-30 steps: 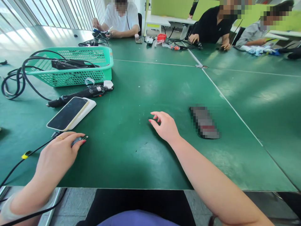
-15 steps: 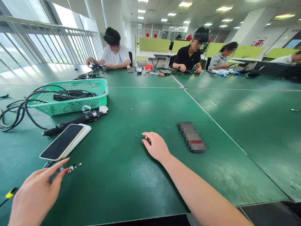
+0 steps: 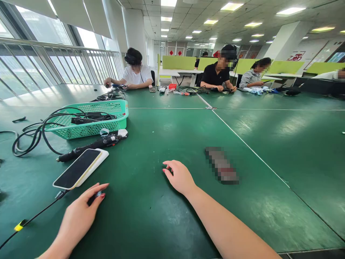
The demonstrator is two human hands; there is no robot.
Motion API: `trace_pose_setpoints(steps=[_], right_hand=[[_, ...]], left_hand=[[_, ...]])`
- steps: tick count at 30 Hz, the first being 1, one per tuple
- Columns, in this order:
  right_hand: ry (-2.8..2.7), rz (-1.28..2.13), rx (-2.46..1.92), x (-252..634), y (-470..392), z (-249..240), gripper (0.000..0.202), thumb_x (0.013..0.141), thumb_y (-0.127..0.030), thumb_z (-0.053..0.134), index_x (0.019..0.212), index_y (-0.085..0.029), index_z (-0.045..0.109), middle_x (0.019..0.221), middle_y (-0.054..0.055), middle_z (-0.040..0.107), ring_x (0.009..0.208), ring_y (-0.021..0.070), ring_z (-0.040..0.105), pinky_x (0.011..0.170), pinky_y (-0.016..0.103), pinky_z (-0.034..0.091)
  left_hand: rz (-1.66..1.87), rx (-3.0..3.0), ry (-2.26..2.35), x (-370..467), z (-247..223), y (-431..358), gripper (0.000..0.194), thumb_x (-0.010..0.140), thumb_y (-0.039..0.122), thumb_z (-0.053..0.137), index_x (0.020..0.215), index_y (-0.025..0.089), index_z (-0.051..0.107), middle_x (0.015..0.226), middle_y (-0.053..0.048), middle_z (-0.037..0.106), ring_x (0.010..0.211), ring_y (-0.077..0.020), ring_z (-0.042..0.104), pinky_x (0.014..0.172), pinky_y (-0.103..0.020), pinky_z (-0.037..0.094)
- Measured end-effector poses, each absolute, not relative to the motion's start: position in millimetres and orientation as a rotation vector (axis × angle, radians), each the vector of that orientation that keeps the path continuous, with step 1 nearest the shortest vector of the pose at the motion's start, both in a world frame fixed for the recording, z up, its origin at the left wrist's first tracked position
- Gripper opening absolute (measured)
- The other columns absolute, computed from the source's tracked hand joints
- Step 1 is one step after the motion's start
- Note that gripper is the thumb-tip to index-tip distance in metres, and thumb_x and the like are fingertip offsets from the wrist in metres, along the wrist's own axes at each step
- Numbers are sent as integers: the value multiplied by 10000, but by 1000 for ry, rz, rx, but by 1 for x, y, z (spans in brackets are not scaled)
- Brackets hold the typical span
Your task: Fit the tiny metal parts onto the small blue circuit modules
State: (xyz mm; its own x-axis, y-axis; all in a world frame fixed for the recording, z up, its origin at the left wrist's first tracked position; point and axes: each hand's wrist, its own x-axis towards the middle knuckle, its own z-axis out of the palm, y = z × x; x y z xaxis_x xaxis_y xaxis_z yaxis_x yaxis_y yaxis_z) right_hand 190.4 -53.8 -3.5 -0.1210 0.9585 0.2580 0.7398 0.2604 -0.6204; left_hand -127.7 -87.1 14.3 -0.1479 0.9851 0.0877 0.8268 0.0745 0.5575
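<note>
My left hand [image 3: 81, 212] is at the lower left, its thumb and fingers closed round a small object [image 3: 98, 194] that is mostly hidden. Just beyond it a smartphone [image 3: 78, 168] leans on a white block [image 3: 95, 164], with a black cable [image 3: 43, 210] running from its near end. My right hand [image 3: 179, 175] rests on the green table near the middle, fingers curved and a little apart, holding nothing. To its right lies a dark, blurred flat object [image 3: 221, 164].
A green basket [image 3: 107, 126] of black cables stands at the left, with a black electric screwdriver [image 3: 93, 145] before it. Across the table [image 3: 167, 122] sit a person in white [image 3: 138, 75], a person in black [image 3: 215, 75] and others farther right.
My left hand has moved right, away from the phone, and the small metal piece in its fingers now barely shows. The view has tilted up slightly. My right hand stays in place.
</note>
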Motion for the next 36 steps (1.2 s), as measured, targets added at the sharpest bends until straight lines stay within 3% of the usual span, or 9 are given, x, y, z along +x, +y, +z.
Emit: trace_pose_setpoints(steps=[2, 4, 11, 16, 22, 25, 28, 36], right_hand=[[-1931, 478, -1538, 189, -54, -3, 239, 889, -258, 495, 1068, -196, 640, 904, 47, 671, 860, 186, 593, 792, 347, 471], [-1935, 495, -1535, 189, -54, -4, 234, 887, -261, 498, 1058, -200, 646, 898, 46, 672, 868, 186, 594, 796, 350, 471], [-1798, 628, -1525, 194, -47, -11, 244, 832, -129, 503, 997, -192, 672, 904, 56, 692, 835, 164, 618, 765, 339, 496], [-1796, 828, -1551, 206, -35, -8, 329, 775, -50, 499, 1028, -179, 665, 991, 61, 694, 756, 119, 627, 768, 310, 514], [-1911, 911, -1548, 213, -31, -3, 278, 748, -76, 557, 978, -179, 673, 830, 19, 642, 673, 106, 575, 691, 289, 502], [-1980, 839, -1549, 210, -34, -3, 274, 711, -84, 626, 962, -181, 680, 851, 16, 622, 678, 107, 557, 674, 279, 489], [-2029, 753, -1546, 206, -37, -5, 264, 706, -44, 620, 920, -184, 689, 871, 20, 634, 707, 112, 566, 693, 276, 486], [-1923, 651, -1466, 208, -34, -15, 277, 863, -108, 465, 955, -228, 697, 894, 18, 708, 794, 138, 630, 772, 300, 491]], left_hand=[[674, 1723, 1933, -101, 16, -82, 329, 771, 405, 555, 1045, 287, 695, 1265, -46, 627, 1133, -285, 602, 954, -396, 451], [708, 1651, 1770, -70, 19, -74, 315, 776, 380, 553, 1029, 258, 695, 1226, -46, 650, 1140, -262, 592, 1005, -389, 414], [955, 1083, 1151, 25, 20, -38, 247, 754, 222, 632, 993, 177, 670, 1095, -98, 685, 1077, -191, 598, 998, -348, 403], [1010, 689, 908, 43, 9, -24, 163, 781, 116, 607, 918, 177, 671, 1018, -66, 670, 965, -117, 617, 982, -287, 418], [1042, 691, 857, 33, 2, -24, 192, 792, 135, 620, 965, 196, 676, 1081, -59, 662, 861, -96, 604, 859, -260, 457], [1037, 732, 866, 30, 1, -22, 204, 790, 160, 635, 986, 193, 678, 1133, -68, 654, 860, -100, 598, 794, -247, 453], [1046, 769, 892, 28, -1, -19, 194, 796, 172, 634, 984, 177, 682, 1136, -77, 651, 874, -100, 594, 812, -251, 446], [1039, 805, 913, 28, -1, -15, 234, 801, 110, 592, 1004, 164, 694, 1101, -80, 636, 925, -137, 600, 913, -323, 434]])
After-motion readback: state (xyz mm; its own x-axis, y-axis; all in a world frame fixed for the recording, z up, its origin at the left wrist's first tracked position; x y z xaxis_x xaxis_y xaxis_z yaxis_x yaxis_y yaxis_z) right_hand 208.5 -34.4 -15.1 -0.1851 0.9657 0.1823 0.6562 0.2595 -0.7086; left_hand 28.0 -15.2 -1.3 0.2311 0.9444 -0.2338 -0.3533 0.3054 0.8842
